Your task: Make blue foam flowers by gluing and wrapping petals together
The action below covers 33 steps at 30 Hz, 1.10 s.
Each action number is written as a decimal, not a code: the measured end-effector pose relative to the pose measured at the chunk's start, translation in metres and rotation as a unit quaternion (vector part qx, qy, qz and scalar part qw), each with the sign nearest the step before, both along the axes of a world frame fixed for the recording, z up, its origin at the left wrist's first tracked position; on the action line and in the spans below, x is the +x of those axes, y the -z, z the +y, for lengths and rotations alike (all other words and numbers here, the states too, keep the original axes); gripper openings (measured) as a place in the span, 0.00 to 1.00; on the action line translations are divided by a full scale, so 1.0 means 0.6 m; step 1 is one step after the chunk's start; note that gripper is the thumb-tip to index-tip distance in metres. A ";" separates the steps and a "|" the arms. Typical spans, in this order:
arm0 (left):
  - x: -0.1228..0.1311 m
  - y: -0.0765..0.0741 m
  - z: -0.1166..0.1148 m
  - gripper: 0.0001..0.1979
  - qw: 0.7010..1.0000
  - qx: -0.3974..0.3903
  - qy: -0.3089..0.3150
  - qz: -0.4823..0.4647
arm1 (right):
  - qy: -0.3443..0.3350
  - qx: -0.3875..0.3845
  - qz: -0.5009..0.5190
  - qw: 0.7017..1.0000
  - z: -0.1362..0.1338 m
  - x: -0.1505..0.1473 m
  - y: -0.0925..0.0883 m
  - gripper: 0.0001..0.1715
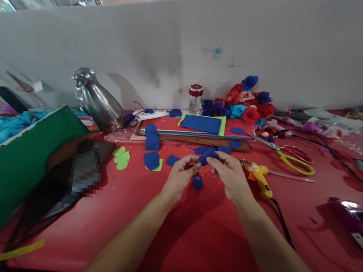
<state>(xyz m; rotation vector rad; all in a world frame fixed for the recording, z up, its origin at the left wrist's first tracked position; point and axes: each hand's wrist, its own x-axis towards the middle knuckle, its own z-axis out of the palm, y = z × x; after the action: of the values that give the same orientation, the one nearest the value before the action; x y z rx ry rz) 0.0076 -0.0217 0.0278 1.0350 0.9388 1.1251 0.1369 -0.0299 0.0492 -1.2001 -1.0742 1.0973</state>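
Both my hands meet above the red table (188, 239), pinching one small piece of blue crepe paper (207, 154). My left hand (180, 176) has its fingers curled and grips the piece's left end. My right hand (231, 175) pinches its right end with thumb and forefinger. Another blue scrap (197, 182) lies on the table just below my hands. More cut blue pieces (151, 159) lie to the left, some on green paper shapes (121, 158).
A yellow glue gun (261, 177) with a black cord lies right of my hands. Yellow-handled scissors (290, 159), a blue sheet (201, 123) on a wooden board, a small jar (195, 98), paper flowers (244, 102), a metal jug (100, 104), a green box (6, 166) and a purple device (356, 219) surround them.
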 end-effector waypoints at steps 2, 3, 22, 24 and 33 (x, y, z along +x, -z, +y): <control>0.000 0.000 0.000 0.10 1.000 -0.003 -0.001 -0.005 | 0.001 0.002 -0.005 1.000 0.000 0.000 0.001 0.09; 0.000 0.000 0.000 0.10 1.000 -0.005 0.000 -0.008 | 0.001 0.002 -0.007 1.000 0.000 0.000 0.002 0.09; -0.001 0.003 0.003 0.08 0.999 -0.017 0.001 -0.031 | -0.001 0.003 -0.041 0.999 0.004 0.006 0.017 0.14; 0.000 0.002 0.003 0.08 0.999 -0.016 0.003 -0.032 | 0.000 0.002 -0.042 0.999 0.004 0.007 0.017 0.15; -0.001 0.003 0.004 0.08 0.999 -0.013 0.006 -0.038 | 0.003 -0.002 -0.035 0.999 0.005 0.009 0.018 0.14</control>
<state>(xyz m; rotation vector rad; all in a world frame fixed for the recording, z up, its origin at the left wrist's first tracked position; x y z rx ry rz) 0.0069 -0.0191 0.0262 0.9703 0.8837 1.1319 0.1420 -0.0270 0.0385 -1.2510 -1.1215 1.0606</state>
